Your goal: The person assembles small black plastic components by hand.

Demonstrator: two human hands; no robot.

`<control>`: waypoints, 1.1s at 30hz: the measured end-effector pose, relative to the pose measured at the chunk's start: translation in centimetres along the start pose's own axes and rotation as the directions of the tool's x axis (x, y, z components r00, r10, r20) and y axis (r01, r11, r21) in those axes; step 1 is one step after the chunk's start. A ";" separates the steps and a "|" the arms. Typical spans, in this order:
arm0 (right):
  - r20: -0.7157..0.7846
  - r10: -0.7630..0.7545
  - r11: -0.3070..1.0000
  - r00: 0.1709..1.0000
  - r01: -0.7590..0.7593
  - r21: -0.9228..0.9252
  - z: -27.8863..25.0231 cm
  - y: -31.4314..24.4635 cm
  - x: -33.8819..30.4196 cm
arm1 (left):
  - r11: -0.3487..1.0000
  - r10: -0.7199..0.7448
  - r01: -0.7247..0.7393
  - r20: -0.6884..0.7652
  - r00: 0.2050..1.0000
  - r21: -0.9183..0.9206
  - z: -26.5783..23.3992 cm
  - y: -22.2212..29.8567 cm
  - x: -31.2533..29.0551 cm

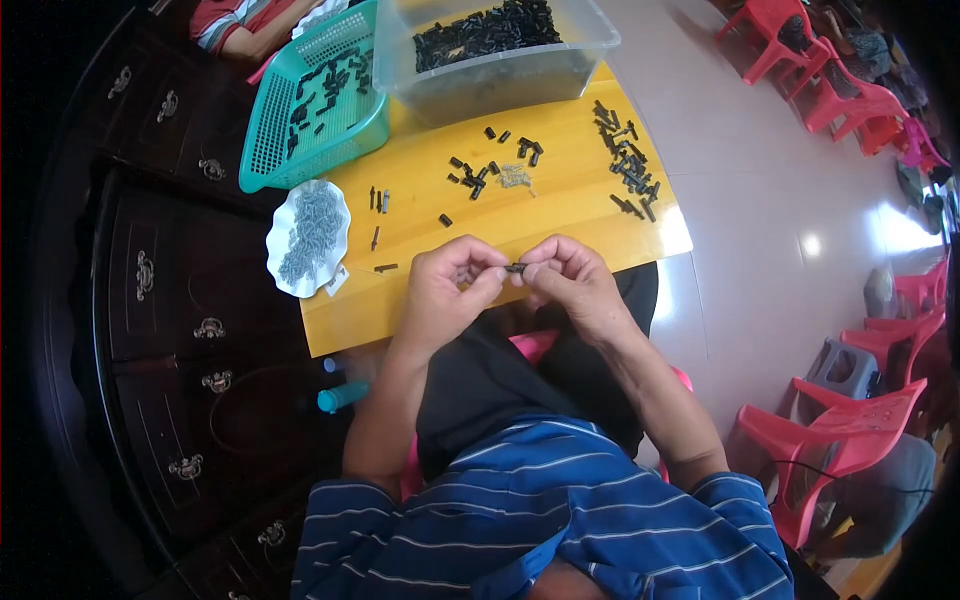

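Observation:
Over the near edge of the yellow table (560, 225), my left hand (450, 290) and my right hand (575, 285) meet fingertip to fingertip. Both pinch one small black cylindrical part (515, 268) between them; its ends are covered by my fingers. Beyond my hands lie a loose group of short black pieces (474, 180) and a small heap of tiny pale brass-coloured pins (516, 177). Left of these are a few slim dark parts (376, 200) and a grey one (386, 201). Longer black assembled pieces (630, 165) are piled at the table's right side.
A white scalloped plate (340, 215) holds many grey parts. Behind it stands a green basket (262, 150) with black pieces, beside a clear plastic bin (480, 95) full of them. Dark drawers (150, 330) line the left; pink chairs (840, 430) stand right. Another person's arm (262, 40) shows far left.

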State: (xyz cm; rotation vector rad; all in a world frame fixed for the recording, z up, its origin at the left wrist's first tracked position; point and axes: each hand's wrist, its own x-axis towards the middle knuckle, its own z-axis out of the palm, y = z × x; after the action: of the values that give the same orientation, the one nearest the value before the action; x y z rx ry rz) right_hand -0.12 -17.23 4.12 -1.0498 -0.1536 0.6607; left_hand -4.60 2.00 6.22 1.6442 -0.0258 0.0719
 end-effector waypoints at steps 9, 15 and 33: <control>-0.003 -0.057 0.997 0.998 0.057 -0.043 -0.1 0.5 0.0 | 0.977 -0.152 0.158 0.047 0.987 -0.146 -0.2 0.3 0.3; 0.029 -0.052 0.998 0.998 0.053 -0.023 0.0 0.3 -0.2 | 0.956 -0.187 0.201 0.085 0.979 -0.214 -0.4 0.0 0.3; 0.041 -0.009 0.998 0.999 0.011 -0.058 0.9 0.8 -0.2 | 0.992 -0.118 0.114 0.080 0.990 0.056 -0.4 1.0 0.2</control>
State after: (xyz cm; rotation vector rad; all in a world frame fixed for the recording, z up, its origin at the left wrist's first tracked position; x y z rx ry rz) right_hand -1.01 -16.44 3.97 -1.0910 -0.2141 0.6716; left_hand -4.52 2.33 7.30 1.6956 0.0085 -0.0851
